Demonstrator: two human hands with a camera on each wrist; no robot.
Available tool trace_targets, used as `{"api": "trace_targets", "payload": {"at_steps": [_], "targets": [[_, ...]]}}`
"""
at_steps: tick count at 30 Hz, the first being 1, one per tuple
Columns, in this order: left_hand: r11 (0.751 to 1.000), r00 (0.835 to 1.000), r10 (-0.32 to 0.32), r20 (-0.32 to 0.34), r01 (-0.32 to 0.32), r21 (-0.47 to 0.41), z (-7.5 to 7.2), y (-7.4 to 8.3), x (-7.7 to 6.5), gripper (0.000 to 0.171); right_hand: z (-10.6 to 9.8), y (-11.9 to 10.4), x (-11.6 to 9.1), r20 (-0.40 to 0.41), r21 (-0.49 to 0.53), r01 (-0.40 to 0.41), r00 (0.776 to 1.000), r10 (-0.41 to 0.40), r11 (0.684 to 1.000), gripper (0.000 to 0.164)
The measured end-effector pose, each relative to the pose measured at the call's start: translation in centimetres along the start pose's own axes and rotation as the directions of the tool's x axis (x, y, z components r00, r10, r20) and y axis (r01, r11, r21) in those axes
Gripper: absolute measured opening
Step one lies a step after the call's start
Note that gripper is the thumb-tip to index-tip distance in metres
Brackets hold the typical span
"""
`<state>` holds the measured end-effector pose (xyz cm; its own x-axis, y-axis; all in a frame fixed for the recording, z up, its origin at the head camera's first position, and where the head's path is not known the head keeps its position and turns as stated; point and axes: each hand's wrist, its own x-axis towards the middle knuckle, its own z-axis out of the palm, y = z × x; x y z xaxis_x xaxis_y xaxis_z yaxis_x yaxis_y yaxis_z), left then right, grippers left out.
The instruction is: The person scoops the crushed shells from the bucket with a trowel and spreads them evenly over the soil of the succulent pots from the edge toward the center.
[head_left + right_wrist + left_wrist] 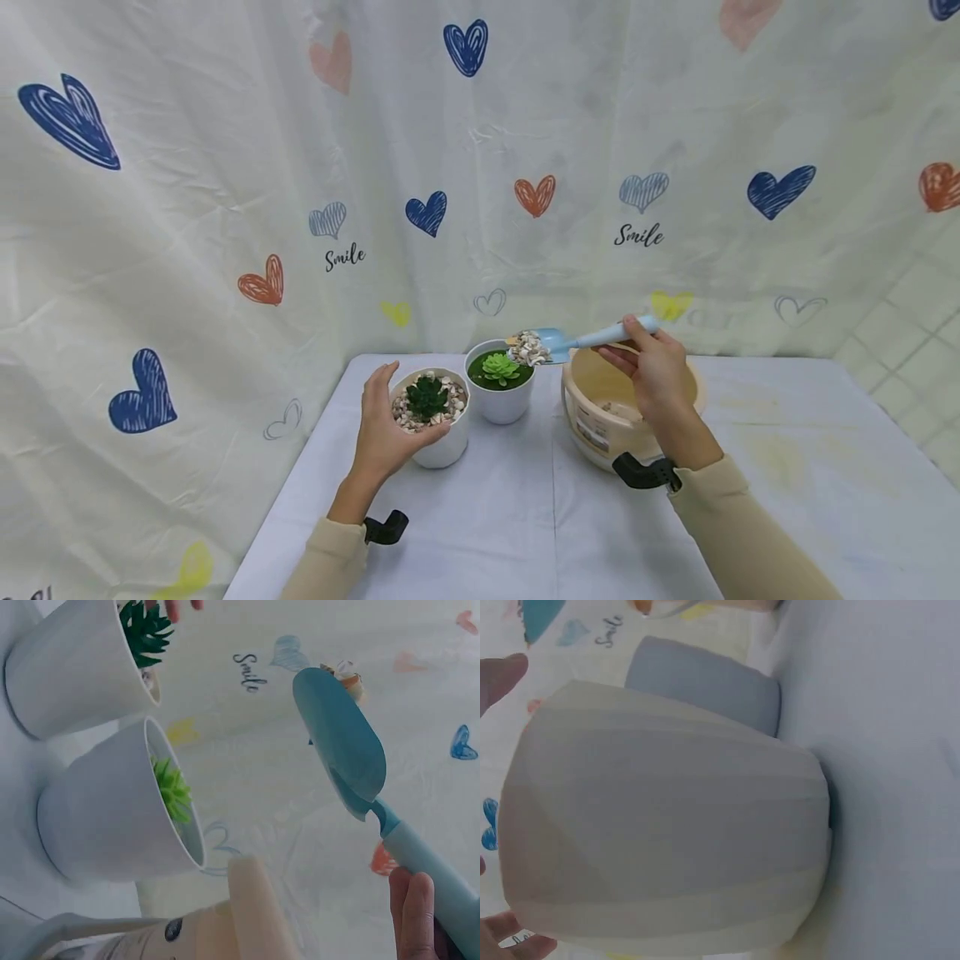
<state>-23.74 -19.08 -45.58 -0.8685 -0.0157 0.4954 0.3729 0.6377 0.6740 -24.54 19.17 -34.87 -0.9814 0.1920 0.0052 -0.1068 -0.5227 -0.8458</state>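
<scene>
A: ok going left to right, how far along does this look?

B: Left pot [441, 453] with the dark plant [427, 397] looks done to me. Pebbles [454, 402] ring the plant right up near the rim.

A: And the left grip [384, 433]?

B: Wrapped around the rim area like a big C, fingers on the far left, thumb on the near right, well apart. Can't tell if it's actually touching the pot. Forearm comes up from the bottom edge, leaning right.

A: Middle pot [504, 410]?

B: Just beside the first one, a bit further back on the counter [510, 508]. Light green succulent [498, 368] on a green surface, no stones that I can see, so I'd call that the part left to do.

A: Where's the shovel [558, 343]?

B: Up in the air, loaded with stones [529, 348], blade pointing left and overlapping the middle pot's right side in the head view. Nothing looks tipped out there yet.

A: Right grip [660, 375]?

B: Clamped on the handle, thumb and fingers together on it, raised over the bucket [628, 435]. Forearm slants in from the lower right. A few leftover stones [621, 410] sit down in the bucket too.
</scene>
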Motion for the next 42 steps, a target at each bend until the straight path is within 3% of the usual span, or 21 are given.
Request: {"api": "trace_targets", "payload": {"at_steps": [3,6,12,18,25,34,42], "targets": [[0.995,0.995,-0.096,0.041,0.097,-0.025,0.2,-0.8,-0.3,0.133,0.8,0.8,0.2,-0.004,-0.034,-0.012,1.0,0.012,0.999,0.025],[0.986,0.987,-0.149,0.067,0.154,-0.07,0.5,-1.5,-0.5,0.14,1.5,1.6,0.4,-0.015,-0.09,-0.027,1.0,0.025,0.996,0.028],[0.963,0.977,-0.191,0.096,0.205,-0.175,1.3,-3.1,-0.8,0.145,2.7,2.9,0.9,-0.029,-0.151,-0.043,0.999,0.039,0.988,0.032],[0.947,0.968,-0.226,0.105,0.244,-0.21,1.9,-4.1,-1.1,0.142,3.8,3.7,1.1,-0.018,-0.214,-0.056,0.998,0.053,0.975,0.039],[0.937,0.968,-0.234,0.096,0.25,-0.245,2.4,-4.5,-1.2,0.131,4.8,4.4,1.4,-0.016,-0.229,-0.061,0.998,0.059,0.972,0.033],[0.941,0.979,-0.191,0.075,0.204,-0.269,2.5,-4.8,-1.1,0.124,5.7,5.0,1.4,-0.001,-0.274,-0.022,1.0,0.023,0.961,0.026],[0.931,0.981,-0.156,0.113,0.184,-0.316,2.1,-5.2,-0.8,0.121,6.2,5.7,1.5,0.017,-0.27,-0.01,1.0,0.015,0.963,0.03]]}}
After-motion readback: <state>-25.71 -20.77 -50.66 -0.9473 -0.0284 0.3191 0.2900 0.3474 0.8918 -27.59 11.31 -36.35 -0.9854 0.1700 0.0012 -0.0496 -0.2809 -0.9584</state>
